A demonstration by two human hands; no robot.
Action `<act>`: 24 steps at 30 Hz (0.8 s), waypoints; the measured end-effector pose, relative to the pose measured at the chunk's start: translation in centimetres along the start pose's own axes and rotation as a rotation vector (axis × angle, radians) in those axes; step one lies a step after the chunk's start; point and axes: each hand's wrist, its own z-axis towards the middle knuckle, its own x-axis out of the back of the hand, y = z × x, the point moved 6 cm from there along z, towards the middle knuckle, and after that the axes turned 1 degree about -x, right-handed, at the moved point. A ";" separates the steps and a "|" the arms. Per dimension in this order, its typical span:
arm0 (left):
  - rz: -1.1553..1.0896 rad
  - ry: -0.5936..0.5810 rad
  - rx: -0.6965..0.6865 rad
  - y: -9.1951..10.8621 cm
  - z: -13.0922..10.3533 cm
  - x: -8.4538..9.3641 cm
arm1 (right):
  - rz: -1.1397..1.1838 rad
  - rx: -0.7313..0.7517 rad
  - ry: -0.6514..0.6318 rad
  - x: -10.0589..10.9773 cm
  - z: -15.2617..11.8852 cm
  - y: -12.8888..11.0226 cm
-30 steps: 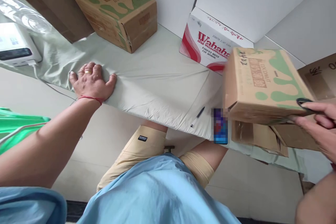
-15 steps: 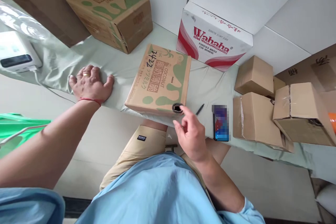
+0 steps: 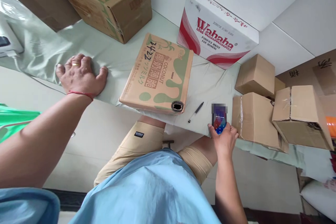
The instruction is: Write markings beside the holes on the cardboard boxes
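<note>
My left hand (image 3: 82, 74) lies flat on the green cloth (image 3: 112, 59), fingers spread, holding nothing. At the cloth's front edge, my right hand (image 3: 224, 138) grips the lower end of a phone (image 3: 219, 120) with a lit screen, thumb on one side and fingers on the other. A coconut carton (image 3: 160, 73) marked with handwritten digits sits between the hands. Near its front right corner is a dark ring (image 3: 177, 106) around a black opening. A pen (image 3: 196, 112) lies between the carton and the phone.
A white and red Wahaha box (image 3: 216, 35) stands at the back by the wall. Another coconut carton (image 3: 105, 3) is at the back left. Several small brown boxes (image 3: 256, 119) are on the right. A white device (image 3: 10, 38) with a cable sits at the far left.
My right hand has moved right, from the ring on the carton to the phone, and has taken hold of it. More of the pen shows. The view has shifted slightly.
</note>
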 end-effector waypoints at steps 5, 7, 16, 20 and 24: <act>-0.004 0.003 0.000 0.0 0.0 0.1 | 0.083 -0.051 0.020 -0.6 0.9 0.0; -0.003 0.001 -0.002 -0.1 0.0 0.0 | 0.083 -0.052 -0.002 -0.8 1.3 0.2; 0.005 -0.007 -0.006 0.0 0.1 -0.1 | 0.126 -0.069 -0.037 -0.7 2.1 0.0; 0.012 -0.003 -0.002 -0.1 0.1 0.0 | 0.141 -0.065 -0.030 -0.5 2.0 -0.4; 0.020 -0.012 -0.003 -0.1 0.1 -0.1 | 0.088 -0.070 -0.027 0.2 1.5 -0.9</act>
